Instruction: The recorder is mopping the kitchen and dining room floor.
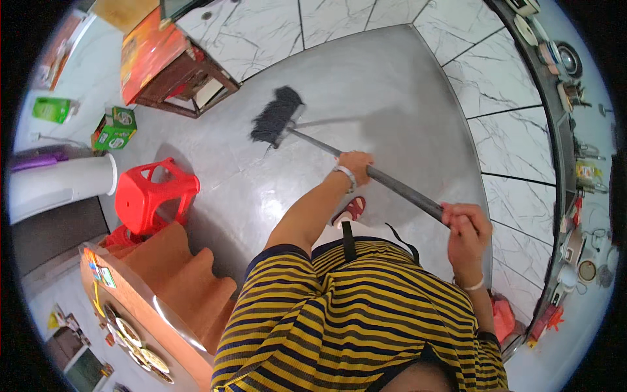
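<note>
A long-handled broom with dark bristles crosses the view, its head (pixel 277 116) on the grey floor (pixel 323 63) ahead of me. My left hand (pixel 356 167) is wrapped around the grey handle (pixel 406 190) partway down, a pale bracelet on its wrist. Near the handle's upper end, my right hand (pixel 465 230) grips it close to my right side. The bristles look slightly blurred. Below my left forearm shows one foot in a dark red sandal (pixel 353 209).
To the left stand a red plastic stool (pixel 147 196), a green box (pixel 116 128) and a wooden cabinet (pixel 166 68). A table with a brown cloth (pixel 166 274) holds several plates. Along the right, a kitchen counter (pixel 563 161) runs above white marbled cabinet fronts (pixel 509 137).
</note>
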The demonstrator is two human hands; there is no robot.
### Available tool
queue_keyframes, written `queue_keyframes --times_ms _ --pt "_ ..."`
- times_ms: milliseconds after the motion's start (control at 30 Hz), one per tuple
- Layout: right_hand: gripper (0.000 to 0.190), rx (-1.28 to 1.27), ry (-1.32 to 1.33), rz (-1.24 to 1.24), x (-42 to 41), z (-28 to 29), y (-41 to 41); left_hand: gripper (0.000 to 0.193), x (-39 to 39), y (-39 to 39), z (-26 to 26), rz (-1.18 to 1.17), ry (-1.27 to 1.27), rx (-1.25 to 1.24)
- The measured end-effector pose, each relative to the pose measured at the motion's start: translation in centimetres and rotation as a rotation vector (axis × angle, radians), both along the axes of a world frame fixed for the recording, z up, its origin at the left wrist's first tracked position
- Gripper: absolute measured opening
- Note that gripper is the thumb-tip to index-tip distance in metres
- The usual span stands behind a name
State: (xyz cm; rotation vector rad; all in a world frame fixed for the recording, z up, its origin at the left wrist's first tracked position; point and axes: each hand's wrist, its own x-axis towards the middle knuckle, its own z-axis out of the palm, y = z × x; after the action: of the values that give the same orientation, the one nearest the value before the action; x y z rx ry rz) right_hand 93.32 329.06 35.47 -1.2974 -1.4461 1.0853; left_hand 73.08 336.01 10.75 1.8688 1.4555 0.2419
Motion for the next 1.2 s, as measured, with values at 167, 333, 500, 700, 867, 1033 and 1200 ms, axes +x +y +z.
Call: queue_keyframes --times_ms 167,333,500,700,867,1033,1200 --pt "0.014 0.021 -0.028 -0.192 6.5 6.6 -0.5 0.026 12.3 0.7 4.7 -0.287 -0.095 -0.095" --pt "0.013 0.073 0.142 -0.19 8.3 10.4 0.1 0.02 20.1 -1.2 4.1 -0.312 -0.446 -0.076" --pt "0.015 0.45 0.042 -0.04 9.9 14.1 0.2 0.014 20.2 0.2 11.1 -0.516 -0.445 0.065" --pt "0.014 0.513 0.218 -0.201 11.4 15.7 1.0 0.016 13.1 3.2 15.5 -0.368 -0.448 0.173" --pt "0.022 0.272 0.326 -0.144 7.5 10.4 6.5 0.021 4.2 6.7 12.9 -0.232 -0.252 0.044" --pt "0.016 0.136 0.093 0.052 -2.3 0.7 13.7 0.024 -5.9 9.3 3.9 0.147 -0.151 0.296" --pt "0.011 -0.358 0.275 0.097 -9.3 -3.4 16.6 0.024 -13.3 11.6 -4.3 0.185 0.163 0.149"
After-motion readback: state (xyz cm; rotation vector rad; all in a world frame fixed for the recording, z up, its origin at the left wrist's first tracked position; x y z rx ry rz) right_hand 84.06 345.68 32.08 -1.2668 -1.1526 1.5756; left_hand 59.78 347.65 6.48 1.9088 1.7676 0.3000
